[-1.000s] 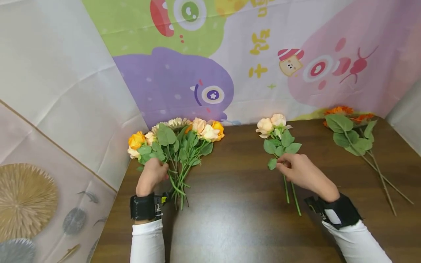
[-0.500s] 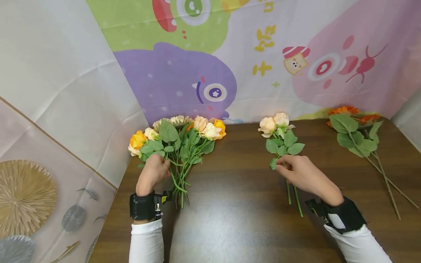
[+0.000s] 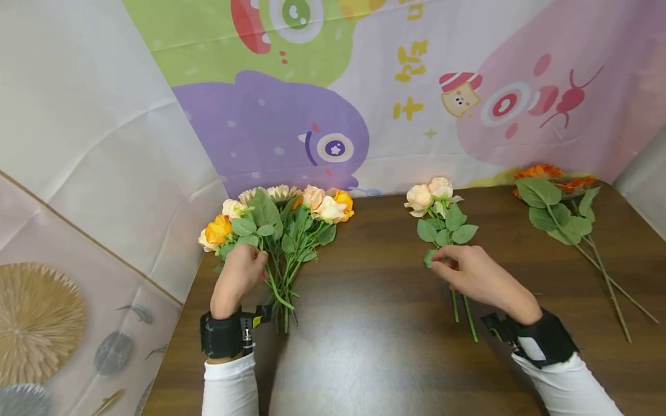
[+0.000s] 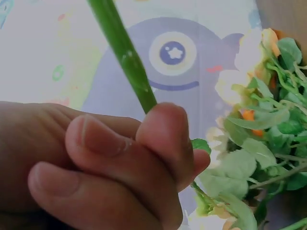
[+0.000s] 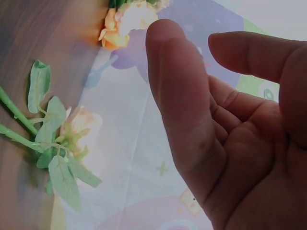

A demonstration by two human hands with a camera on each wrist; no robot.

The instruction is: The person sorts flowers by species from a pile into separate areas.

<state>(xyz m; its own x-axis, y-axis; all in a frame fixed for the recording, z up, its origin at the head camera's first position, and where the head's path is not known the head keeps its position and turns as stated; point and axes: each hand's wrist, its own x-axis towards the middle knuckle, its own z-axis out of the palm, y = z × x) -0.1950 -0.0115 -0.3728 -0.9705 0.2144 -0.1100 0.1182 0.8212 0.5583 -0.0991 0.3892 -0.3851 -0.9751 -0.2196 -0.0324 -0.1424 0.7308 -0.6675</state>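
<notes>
My left hand pinches a green flower stem between thumb and forefinger, at the left side of a bunch of flowers. Orange and pale roses lie just beyond this hand, leaves beside them. In the left wrist view, the rest of the bunch is apart from the fingers. My right hand hovers above the stems of two pale peach roses. Its thumb and fingers stand apart with nothing between them in the right wrist view, where the rose stems lie off to the left.
Two orange flowers with crossed stems lie at the back right of the brown wooden table. A printed cartoon cloth hangs behind the table, and a pale curtain hangs on the left.
The orange and pale roses by my left hand have shifted and turned slightly; that hand keeps its pinch. My right hand stays over the peach roses, moving very little. The head view sways a bit.
</notes>
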